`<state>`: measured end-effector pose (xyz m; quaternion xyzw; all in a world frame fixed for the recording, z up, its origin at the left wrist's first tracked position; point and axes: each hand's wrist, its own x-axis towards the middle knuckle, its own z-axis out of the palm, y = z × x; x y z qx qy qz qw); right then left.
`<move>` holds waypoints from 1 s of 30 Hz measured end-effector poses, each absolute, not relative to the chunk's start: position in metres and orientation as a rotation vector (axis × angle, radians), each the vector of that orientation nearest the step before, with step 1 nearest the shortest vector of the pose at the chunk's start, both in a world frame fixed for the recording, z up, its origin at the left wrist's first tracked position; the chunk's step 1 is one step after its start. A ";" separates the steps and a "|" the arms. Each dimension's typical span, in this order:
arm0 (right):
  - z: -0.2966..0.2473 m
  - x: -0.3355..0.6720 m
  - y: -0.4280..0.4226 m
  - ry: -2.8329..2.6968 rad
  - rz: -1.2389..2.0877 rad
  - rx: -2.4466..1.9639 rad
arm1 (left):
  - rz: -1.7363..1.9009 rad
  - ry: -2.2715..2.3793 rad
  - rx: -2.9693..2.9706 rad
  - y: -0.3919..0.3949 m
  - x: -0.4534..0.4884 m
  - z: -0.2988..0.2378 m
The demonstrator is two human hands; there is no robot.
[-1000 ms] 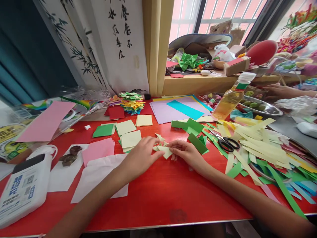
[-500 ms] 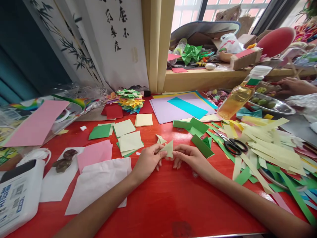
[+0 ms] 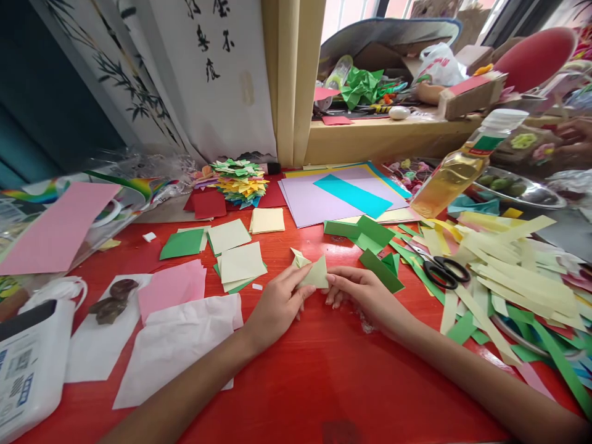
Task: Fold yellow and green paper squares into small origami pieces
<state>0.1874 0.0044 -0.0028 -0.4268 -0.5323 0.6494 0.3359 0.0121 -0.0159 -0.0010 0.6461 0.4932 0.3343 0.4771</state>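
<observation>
Between my two hands is a small pale green piece of folded paper [image 3: 317, 275], held just above the red table. My left hand [image 3: 280, 299] pinches its left side between thumb and fingers. At its right edge, my right hand [image 3: 354, 288] grips it with thumb and forefinger, the other fingers curled beneath. Just behind my left fingers lies another small folded pale paper piece [image 3: 300, 257], partly covered. Pale square papers [image 3: 241, 262] with green ones under them are stacked to the left. Folded green paper strips [image 3: 382, 269] stand beyond my right hand.
Black-handled scissors [image 3: 446, 272] lie by a heap of paper strips [image 3: 522, 277] at right. A leaning bottle of yellow liquid [image 3: 456, 172] stands behind them. Pink sheets [image 3: 173, 287], white tissue [image 3: 180, 345] and a white device [image 3: 30, 364] are at left. Another person's hand [image 3: 576, 137] shows at far right.
The folded paper has changed from an upright triangle to a wider, opened shape between my fingers. My left fingers now lie further over it. The view has shifted slightly.
</observation>
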 end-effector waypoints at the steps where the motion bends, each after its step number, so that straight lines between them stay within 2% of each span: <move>1: -0.003 0.188 0.004 -1.393 1.675 -1.114 | 0.799 1.218 1.602 -0.016 0.012 -0.001; 6: 0.000 0.189 0.002 -1.458 1.599 -1.183 | 0.681 1.245 1.649 -0.018 0.014 0.002; 11: 0.000 0.188 -0.001 -1.630 1.573 -1.153 | 0.788 1.312 1.703 -0.017 0.015 0.004; 17: -0.002 0.187 -0.004 -1.706 1.680 -1.063 | 0.911 1.098 1.269 -0.016 0.013 0.003; 30: -0.007 0.186 -0.006 -1.535 1.589 -1.100 | 0.911 1.064 1.284 -0.014 0.015 0.002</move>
